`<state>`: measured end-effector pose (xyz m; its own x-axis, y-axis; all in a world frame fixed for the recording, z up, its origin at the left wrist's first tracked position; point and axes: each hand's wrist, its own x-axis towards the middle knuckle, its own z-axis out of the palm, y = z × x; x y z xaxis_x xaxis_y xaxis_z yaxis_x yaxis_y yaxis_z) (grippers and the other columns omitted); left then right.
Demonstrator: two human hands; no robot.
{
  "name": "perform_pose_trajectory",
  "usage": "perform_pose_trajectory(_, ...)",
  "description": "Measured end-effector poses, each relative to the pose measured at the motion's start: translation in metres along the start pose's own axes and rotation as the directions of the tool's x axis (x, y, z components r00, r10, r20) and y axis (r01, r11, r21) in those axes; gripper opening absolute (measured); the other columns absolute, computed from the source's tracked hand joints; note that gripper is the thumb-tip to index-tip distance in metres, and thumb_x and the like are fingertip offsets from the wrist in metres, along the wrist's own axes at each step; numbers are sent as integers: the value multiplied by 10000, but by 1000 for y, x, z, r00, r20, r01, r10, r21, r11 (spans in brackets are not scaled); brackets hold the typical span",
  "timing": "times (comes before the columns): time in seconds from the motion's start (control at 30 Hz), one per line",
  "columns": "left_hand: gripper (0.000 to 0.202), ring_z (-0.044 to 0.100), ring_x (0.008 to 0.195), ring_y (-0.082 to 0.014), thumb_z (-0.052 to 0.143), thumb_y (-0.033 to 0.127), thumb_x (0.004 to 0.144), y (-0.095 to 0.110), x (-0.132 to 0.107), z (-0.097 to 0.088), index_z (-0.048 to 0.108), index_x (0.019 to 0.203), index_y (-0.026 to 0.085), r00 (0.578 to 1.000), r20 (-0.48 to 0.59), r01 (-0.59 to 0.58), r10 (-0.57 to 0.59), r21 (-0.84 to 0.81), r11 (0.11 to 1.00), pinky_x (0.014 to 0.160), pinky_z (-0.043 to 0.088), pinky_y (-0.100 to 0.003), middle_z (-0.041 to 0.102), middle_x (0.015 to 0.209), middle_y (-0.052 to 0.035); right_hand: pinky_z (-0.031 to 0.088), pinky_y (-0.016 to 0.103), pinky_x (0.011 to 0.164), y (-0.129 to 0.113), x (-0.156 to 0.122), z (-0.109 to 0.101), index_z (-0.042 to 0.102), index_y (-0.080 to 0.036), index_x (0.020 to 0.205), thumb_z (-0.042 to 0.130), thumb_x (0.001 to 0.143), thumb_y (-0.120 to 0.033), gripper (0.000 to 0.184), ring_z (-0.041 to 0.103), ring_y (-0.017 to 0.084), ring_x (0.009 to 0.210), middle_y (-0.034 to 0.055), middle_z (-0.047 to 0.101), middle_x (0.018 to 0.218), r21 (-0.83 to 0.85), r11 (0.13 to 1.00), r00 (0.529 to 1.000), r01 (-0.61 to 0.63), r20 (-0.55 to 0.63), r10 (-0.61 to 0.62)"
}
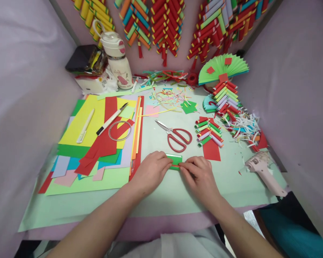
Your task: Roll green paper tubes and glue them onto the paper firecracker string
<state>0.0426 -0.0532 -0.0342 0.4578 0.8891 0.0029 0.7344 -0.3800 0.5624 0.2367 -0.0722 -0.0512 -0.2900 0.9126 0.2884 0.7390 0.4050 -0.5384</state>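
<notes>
A small green paper piece (174, 157) lies on the table in front of me, with a rolled lower edge and a thin red line along it. My left hand (154, 169) pinches its left end, fingers pressed together. At the right end, the thumb and fingers of my right hand (198, 174) close on the same paper. Just beyond the paper are red-handled scissors (174, 135), blades slightly apart and pointing up-left. To the right, a row of small rolled paper tubes (209, 132) in red, green and purple rests partly on a red paper strip (212, 154).
Coloured paper sheets (80, 157) cover the left side, bearing a craft knife (111, 119), a white pen (85, 125) and a ring of tape (119, 130). A glue gun (265, 172) lies right. Paper scraps (169, 96) and a bottle (117, 61) are behind.
</notes>
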Motion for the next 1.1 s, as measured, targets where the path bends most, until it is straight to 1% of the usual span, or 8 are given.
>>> perform_pose_trajectory(0.17,246,538,830,-191,438,233,929,4,4,1,674,888,176,998,-23,57,-56,8,998,739,443,-332,598,823,-52,343,370,772,-1,-3,0,675,-237,974,551,902,-289,153,534,187,865,38,615,889,-31,999,999,-8,-42,6)
perform_pose_trajectory(0.27,242,537,821,-189,435,220,926,5,5,2,666,869,172,998,-29,54,-54,4,999,731,442,-329,596,818,-52,333,388,816,-2,-6,0,656,-249,1017,591,880,-272,153,539,199,906,44,635,943,-81,994,991,69,-107,-78)
perform_pose_trajectory(0.43,233,539,827,-188,437,221,928,4,5,1,658,876,169,998,-34,58,-58,-4,998,743,449,-333,602,831,-49,300,395,807,-6,-5,3,651,-251,961,597,884,-234,96,518,201,890,25,679,908,-166,978,986,127,-84,-143)
perform_pose_trajectory(0.57,188,533,922,-186,473,244,925,1,0,0,637,994,183,977,-214,-12,2,-45,999,816,451,-340,615,965,-56,296,390,788,-7,1,4,646,-231,962,574,900,-233,94,505,202,888,31,678,916,-181,979,994,90,-41,-99)
perform_pose_trajectory(0.63,169,526,930,-188,500,268,915,-2,-2,0,640,977,195,967,-246,-68,60,-24,997,827,448,-349,614,963,-52,299,386,784,-7,3,5,644,-224,968,561,908,-243,104,502,203,897,39,669,927,-176,981,997,76,-14,-79)
perform_pose_trajectory(0.7,149,520,911,-196,529,279,901,-3,-3,2,645,944,196,978,-187,-88,90,21,996,817,445,-363,611,931,-49,303,383,786,-6,4,5,642,-218,978,552,913,-249,115,498,206,912,45,657,940,-177,982,998,61,11,-60)
perform_pose_trajectory(0.83,138,502,882,-204,519,237,901,-1,-1,8,637,948,185,996,-69,-43,49,83,996,792,440,-373,594,905,-50,307,381,786,-4,4,6,635,-220,981,538,919,-256,121,484,209,913,50,638,953,-164,986,999,37,42,-31)
perform_pose_trajectory(1.1,134,467,892,-217,489,212,911,7,-3,9,612,949,177,999,-53,17,-11,123,992,757,415,-367,560,926,-60,322,370,764,-1,6,4,630,-223,972,563,900,-278,113,462,215,890,54,603,936,-97,995,996,30,85,-21)
